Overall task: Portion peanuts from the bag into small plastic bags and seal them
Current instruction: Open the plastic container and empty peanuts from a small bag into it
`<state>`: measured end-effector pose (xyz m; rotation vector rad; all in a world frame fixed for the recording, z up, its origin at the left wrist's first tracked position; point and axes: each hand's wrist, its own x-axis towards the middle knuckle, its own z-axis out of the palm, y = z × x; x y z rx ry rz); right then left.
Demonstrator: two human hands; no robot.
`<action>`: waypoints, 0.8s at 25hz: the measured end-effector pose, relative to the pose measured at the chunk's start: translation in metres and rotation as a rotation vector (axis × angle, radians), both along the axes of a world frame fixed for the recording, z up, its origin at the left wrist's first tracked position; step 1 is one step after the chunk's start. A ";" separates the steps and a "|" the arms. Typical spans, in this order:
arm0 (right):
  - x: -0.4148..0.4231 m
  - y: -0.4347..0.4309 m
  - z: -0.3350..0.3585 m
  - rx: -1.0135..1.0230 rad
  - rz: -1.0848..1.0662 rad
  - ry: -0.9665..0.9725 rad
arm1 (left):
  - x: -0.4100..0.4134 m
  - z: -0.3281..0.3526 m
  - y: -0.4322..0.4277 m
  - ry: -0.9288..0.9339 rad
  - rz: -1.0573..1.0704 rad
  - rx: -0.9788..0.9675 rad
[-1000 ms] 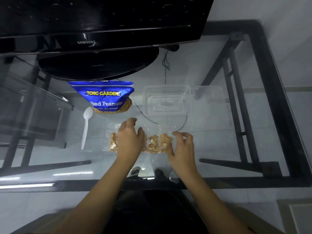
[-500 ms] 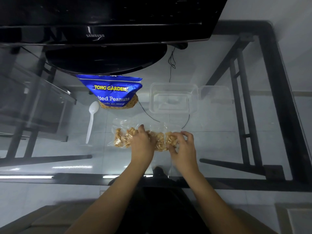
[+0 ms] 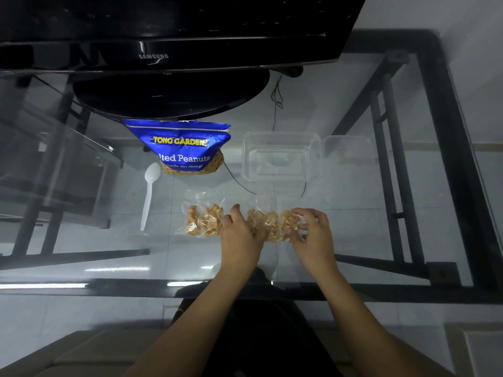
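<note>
On the glass table (image 3: 381, 219), near its front edge, I see two small clear bags of peanuts lying side by side. My left hand (image 3: 239, 235) rests palm down between them, its fingers covering the left end of the right-hand bag (image 3: 272, 224). My right hand (image 3: 315, 235) sits at that bag's 3 o'clock end, fingertips curled onto the plastic; I cannot tell whether they truly pinch it. The hands stay apart, with the bag spanning the gap. The left-hand bag (image 3: 202, 220) lies untouched just beside my left hand, at its 9 o'clock. At 12 o'clock from it stands the blue peanut bag (image 3: 181, 148), with a white plastic spoon (image 3: 149, 194) at its 7 o'clock. A clear empty container (image 3: 280, 156) sits at 3 o'clock from the blue bag. A black monitor (image 3: 163, 50) fills the far edge.
</note>
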<state>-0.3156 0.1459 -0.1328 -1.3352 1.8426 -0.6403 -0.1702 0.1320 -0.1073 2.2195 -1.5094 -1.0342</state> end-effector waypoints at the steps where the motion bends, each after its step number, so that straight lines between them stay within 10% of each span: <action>1: 0.002 0.000 0.000 0.000 -0.010 -0.020 | -0.002 -0.002 -0.003 0.057 0.046 0.055; 15: 0.001 -0.033 0.044 -0.236 -0.039 -0.295 | 0.005 0.033 -0.045 0.555 0.099 -0.082; 20: -0.015 -0.123 0.057 -0.159 -0.017 -0.053 | -0.017 0.036 -0.124 0.453 0.075 -0.137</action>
